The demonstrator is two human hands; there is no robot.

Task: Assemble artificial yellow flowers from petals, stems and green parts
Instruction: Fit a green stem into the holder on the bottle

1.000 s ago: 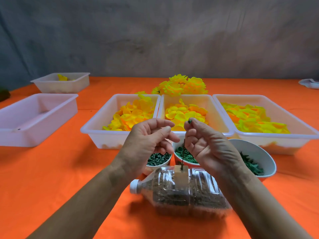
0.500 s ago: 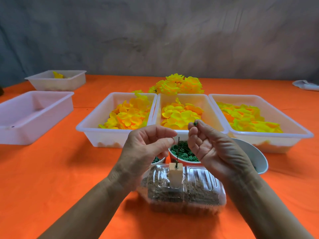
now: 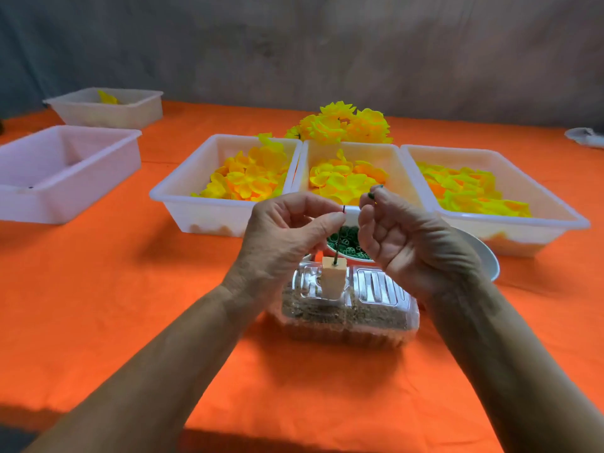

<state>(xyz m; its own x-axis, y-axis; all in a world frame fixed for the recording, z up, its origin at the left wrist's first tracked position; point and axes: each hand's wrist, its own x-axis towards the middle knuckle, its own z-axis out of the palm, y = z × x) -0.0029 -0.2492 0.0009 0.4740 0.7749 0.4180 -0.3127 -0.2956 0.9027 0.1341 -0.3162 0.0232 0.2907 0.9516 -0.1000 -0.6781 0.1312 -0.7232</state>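
A thin dark stem (image 3: 336, 257) stands upright in a pale foam block (image 3: 333, 277) on top of a clear plastic bottle (image 3: 349, 305) lying on its side. My left hand (image 3: 287, 237) pinches the stem's top between thumb and forefinger. My right hand (image 3: 408, 237), just to the right, pinches a small green part (image 3: 372, 193) in its raised fingertips. Three white trays of yellow petals (image 3: 248, 178), (image 3: 346, 178), (image 3: 470, 188) stand behind my hands. Finished yellow flowers (image 3: 343, 124) lie behind the trays.
Bowls of green parts (image 3: 346, 245) sit between the bottle and the trays, partly hidden by my hands; a white bowl's rim (image 3: 487, 256) shows at right. Two more white trays (image 3: 65, 171), (image 3: 108, 106) stand at far left on the orange tablecloth (image 3: 130, 289).
My left hand has closed its thumb and forefinger on the top of the stem. My right hand has stayed beside it, still holding the green part.
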